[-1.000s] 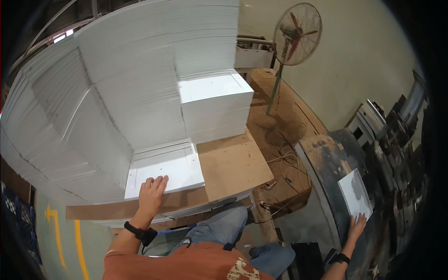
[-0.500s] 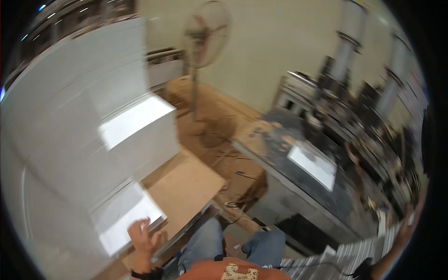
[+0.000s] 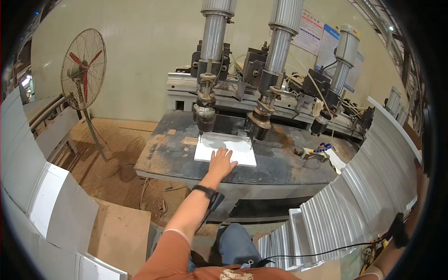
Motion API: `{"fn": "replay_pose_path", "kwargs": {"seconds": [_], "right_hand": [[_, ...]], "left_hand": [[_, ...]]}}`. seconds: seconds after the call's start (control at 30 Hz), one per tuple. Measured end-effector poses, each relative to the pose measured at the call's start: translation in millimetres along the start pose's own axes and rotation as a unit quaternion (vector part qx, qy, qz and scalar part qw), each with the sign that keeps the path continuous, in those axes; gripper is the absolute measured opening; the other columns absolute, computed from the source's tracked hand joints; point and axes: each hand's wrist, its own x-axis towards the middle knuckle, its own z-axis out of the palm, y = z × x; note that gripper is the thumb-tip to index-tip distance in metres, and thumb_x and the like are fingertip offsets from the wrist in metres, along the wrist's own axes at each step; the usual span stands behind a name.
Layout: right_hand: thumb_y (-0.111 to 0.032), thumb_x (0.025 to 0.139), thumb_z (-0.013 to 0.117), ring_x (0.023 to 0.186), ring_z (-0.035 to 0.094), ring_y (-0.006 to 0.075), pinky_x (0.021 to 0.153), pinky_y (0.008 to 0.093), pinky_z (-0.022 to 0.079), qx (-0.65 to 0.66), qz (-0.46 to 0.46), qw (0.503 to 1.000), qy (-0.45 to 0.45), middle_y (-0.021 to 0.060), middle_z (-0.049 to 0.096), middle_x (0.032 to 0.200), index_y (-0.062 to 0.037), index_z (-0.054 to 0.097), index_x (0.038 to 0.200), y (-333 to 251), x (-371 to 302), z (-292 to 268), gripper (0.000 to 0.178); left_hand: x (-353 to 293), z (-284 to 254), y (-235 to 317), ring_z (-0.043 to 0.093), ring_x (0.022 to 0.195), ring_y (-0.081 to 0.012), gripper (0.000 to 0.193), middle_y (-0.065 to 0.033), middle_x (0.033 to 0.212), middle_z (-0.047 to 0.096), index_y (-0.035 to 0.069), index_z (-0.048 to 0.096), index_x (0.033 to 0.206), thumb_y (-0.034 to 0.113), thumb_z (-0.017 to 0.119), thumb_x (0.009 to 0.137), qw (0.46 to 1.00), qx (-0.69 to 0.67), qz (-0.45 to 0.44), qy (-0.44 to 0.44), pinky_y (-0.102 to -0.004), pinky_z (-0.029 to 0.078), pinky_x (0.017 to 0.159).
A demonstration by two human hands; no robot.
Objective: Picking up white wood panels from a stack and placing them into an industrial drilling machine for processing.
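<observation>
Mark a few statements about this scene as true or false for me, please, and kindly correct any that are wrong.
1. The left hand rests on a white rectangular panel. True.
2. The panel lies on a flat brown board. False: it lies on a dark, flat-topped machine table.
3. A round wire-caged fan with red blades stands to the left of the table. True.
4. The left wrist is bare. False: it wears a black band.
5. A stack of thin white panels stands to the right of the left hand. True.
</observation>
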Motion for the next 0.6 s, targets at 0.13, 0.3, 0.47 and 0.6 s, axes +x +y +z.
{"fn": "replay_pose_path", "kwargs": {"seconds": [0.13,0.3,0.47,0.6], "right_hand": [[0.018,0.069,0.052,0.113,0.057,0.0293,0.097,0.0389,0.045,-0.095,-0.111,0.962,0.231,0.0136,0.063,0.114,-0.004,0.062,0.113,-76,-11,48,0.05],[0.011,0.071,0.052,0.095,0.063,0.0325,0.083,0.0403,0.051,0.185,-0.289,0.926,0.157,0.0127,0.067,0.096,-0.005,0.065,0.098,-207,-28,148,0.034],[0.005,0.062,0.064,0.098,0.062,0.0307,0.083,0.039,0.05,0.386,-0.378,0.839,-0.062,0.0117,0.066,0.1,-0.012,0.066,0.1,-318,-62,285,0.041],[-0.005,0.067,0.072,0.105,0.057,0.0371,0.085,0.0427,0.049,0.397,-0.359,0.842,-0.07,0.0122,0.063,0.105,-0.0118,0.059,0.107,-367,-83,389,0.043]], "left_hand": [[-4,46,-12,0.042,0.123,-0.0314,0.068,-0.012,0.125,0.053,0.004,0.054,0.124,0.057,0.054,0.082,0.983,0.104,-0.093,-0.122,-0.0551,0.025,0.105],[-69,15,17,0.047,0.11,-0.0315,0.063,-0.0127,0.109,0.055,0.001,0.055,0.116,0.051,0.06,0.078,0.987,0.144,0.006,-0.07,-0.0515,0.03,0.102],[-156,-82,41,0.055,0.086,-0.0205,0.031,-0.0037,0.088,0.054,0.009,0.061,0.101,0.011,0.057,0.071,0.989,0.117,0.082,-0.039,-0.0306,0.048,0.076],[-213,-186,68,0.055,0.08,-0.0184,0.035,-0.0013,0.092,0.058,0.011,0.063,0.107,0.011,0.058,0.071,0.978,0.158,0.119,-0.068,-0.028,0.048,0.071]]}}
